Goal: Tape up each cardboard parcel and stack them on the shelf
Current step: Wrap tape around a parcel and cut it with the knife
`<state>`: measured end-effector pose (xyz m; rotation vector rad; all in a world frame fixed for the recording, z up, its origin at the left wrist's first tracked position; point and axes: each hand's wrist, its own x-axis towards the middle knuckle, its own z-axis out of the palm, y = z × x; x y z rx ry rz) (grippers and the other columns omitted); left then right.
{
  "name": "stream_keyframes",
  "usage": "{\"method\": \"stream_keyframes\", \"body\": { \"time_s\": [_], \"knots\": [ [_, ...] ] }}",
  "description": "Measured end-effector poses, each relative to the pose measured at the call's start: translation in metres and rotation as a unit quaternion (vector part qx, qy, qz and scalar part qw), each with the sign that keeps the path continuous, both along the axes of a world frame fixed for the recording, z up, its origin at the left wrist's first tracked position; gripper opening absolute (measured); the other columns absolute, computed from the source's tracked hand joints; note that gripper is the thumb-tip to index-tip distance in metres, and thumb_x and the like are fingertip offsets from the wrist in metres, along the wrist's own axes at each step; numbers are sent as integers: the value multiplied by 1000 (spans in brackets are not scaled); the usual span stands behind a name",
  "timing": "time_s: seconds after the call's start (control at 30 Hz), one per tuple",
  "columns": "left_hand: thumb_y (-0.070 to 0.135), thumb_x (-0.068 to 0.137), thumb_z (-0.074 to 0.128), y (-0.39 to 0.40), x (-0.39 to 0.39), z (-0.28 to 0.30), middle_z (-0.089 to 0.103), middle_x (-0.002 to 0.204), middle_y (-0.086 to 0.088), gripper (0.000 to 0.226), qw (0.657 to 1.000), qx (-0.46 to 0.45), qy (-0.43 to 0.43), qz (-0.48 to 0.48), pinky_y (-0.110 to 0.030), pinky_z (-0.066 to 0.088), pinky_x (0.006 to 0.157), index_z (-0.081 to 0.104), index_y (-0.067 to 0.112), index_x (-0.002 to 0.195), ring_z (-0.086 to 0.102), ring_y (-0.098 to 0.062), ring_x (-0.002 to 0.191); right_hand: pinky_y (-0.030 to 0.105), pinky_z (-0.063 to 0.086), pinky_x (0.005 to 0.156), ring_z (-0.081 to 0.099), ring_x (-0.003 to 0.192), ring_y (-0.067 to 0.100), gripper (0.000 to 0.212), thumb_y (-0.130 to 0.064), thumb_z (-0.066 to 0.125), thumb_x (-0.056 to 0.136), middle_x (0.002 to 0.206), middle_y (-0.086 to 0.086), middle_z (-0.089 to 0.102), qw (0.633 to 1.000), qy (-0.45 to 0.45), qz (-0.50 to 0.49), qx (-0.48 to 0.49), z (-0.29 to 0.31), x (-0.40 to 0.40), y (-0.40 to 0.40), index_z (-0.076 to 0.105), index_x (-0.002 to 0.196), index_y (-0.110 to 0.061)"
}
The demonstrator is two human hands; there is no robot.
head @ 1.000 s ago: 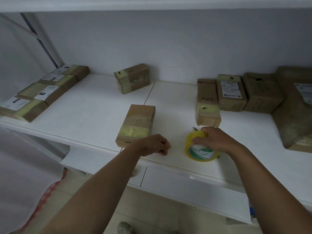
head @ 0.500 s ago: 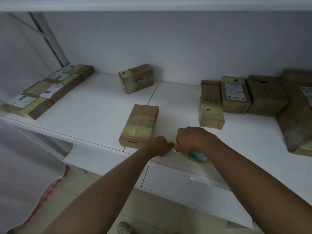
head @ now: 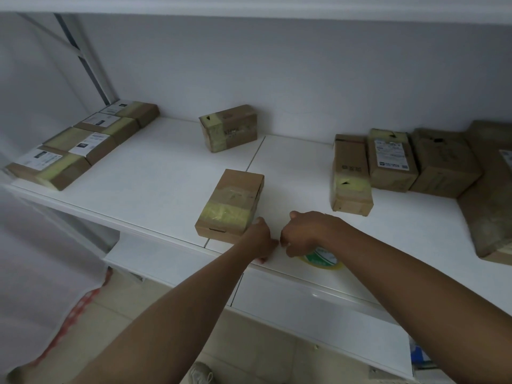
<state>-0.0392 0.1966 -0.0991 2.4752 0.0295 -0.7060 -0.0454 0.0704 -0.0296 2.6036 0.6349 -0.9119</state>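
White shelf (head: pixel 155 187) first, biggest thing going, everything else placed off the tape roll (head: pixel 322 259) sitting near its front lip. Big brown parcel (head: pixel 496 195) far right of the roll, running back toward the wall. Cluster of three parcels (head: pixel 393 159) behind and right of the roll, packed side by side. Row of four labelled parcels (head: pixel 83 142) way off to the left, along the shelf's left edge. Lone parcel (head: pixel 228 128) well behind the roll, close to the back wall.

Then the one that matters: near parcel (head: pixel 231 205), just left of the roll and slightly behind it. Long axis running front to back, tilted a touch to the right, short end facing the shelf lip. Yellowish tape band already across its near half.

Left hand (head: pixel 261 241) just left of the roll, fingers curled, thumb side touching the near parcel's front corner. Looks like pinching something small, maybe a tape end, but can't tell for sure. Right hand (head: pixel 306 234) curled over the top of the roll, gripping it, roll mostly hidden underneath.

Step in hand, best guess: finding or peeling the loose tape end before another strip goes on the near parcel. Next move probably calls for pulling a length free toward that parcel while keeping the roll steady, then laying it across the seam.
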Motion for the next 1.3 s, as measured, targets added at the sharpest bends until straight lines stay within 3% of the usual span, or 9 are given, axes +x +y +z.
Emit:
{"method": "stream_keyframes", "body": {
  "time_s": [0.2, 0.33, 0.4, 0.47, 0.63, 0.8, 1.07, 1.2, 1.3],
  "knots": [
    [15, 101, 51, 1, 1, -4, 59, 82, -11, 18, 997, 49, -46, -50, -23, 42, 47, 41, 2, 110, 67, -32, 74, 31, 33, 58, 43, 115, 17, 41, -38, 41, 96, 100, 3, 47, 1000, 19, 10, -21, -9, 6, 1, 57, 132, -26],
    [4, 100, 45, 18, -7, -3, 59, 123, -20, 38, 982, 127, -136, -40, -37, 48, 80, 35, 5, 136, 62, -36, 107, 34, 38, 77, 43, 124, 23, 45, -41, 42, 97, 133, 9, 45, 999, 29, -4, -19, -11, 10, 2, 51, 140, -27],
    [2, 98, 44, 28, -19, -9, 52, 134, -15, 41, 970, 62, -222, -81, -34, 47, 82, 40, 8, 138, 59, -33, 111, 34, 41, 79, 48, 112, 24, 47, -42, 44, 96, 127, 9, 45, 1000, 28, -7, -7, -12, 12, 2, 50, 141, -29],
    [11, 97, 46, 37, -29, -21, 42, 151, -11, 48, 936, 28, -291, -197, -38, 45, 102, 42, 8, 145, 48, -29, 131, 34, 43, 77, 46, 98, 21, 48, -43, 44, 96, 115, 5, 43, 1000, 25, -2, 0, -11, 13, 2, 50, 142, -30],
    [37, 102, 32, 50, -36, -46, 27, 163, -4, 59, 883, 107, -290, -355, -39, 19, 123, 29, 15, 156, 23, -20, 151, 33, 41, 71, 45, 104, 18, 39, -40, 45, 95, 106, 2, 54, 999, 29, 28, -1, -6, 14, -1, 60, 129, -27],
    [47, 97, 23, 62, -28, -50, 29, 160, 0, 66, 879, 73, -308, -357, -31, 13, 119, 34, 15, 154, 24, -13, 150, 36, 46, 77, 50, 108, 18, 46, -47, 47, 91, 123, 2, 61, 1000, -2, 23, -1, -11, 12, -9, 60, 131, -28],
    [35, 86, 47, 71, -28, -46, 69, 125, -8, 50, 822, 55, -429, -372, -35, 55, 89, 71, 7, 120, 67, -21, 114, 34, 38, 68, 53, 110, 22, 43, -46, 46, 92, 115, 1, 63, 999, -27, 28, 23, -17, 3, -13, 61, 126, -24],
    [33, 85, 46, 68, -23, -43, 72, 117, -10, 48, 776, 99, -462, -417, -36, 60, 81, 74, 4, 111, 70, -23, 106, 31, 35, 60, 53, 103, 20, 38, -45, 46, 93, 98, 0, 58, 999, -18, 23, 42, -12, 1, -14, 65, 116, -22],
    [30, 86, 45, 66, -21, -42, 75, 101, -9, 41, 783, 110, -450, -415, -38, 61, 74, 75, 6, 99, 71, -26, 90, 32, 48, 68, 59, 89, 19, 39, -49, 50, 91, 107, 4, 63, 994, -6, -30, 107, -5, 2, -16, 70, 111, -23]
  ]
}}
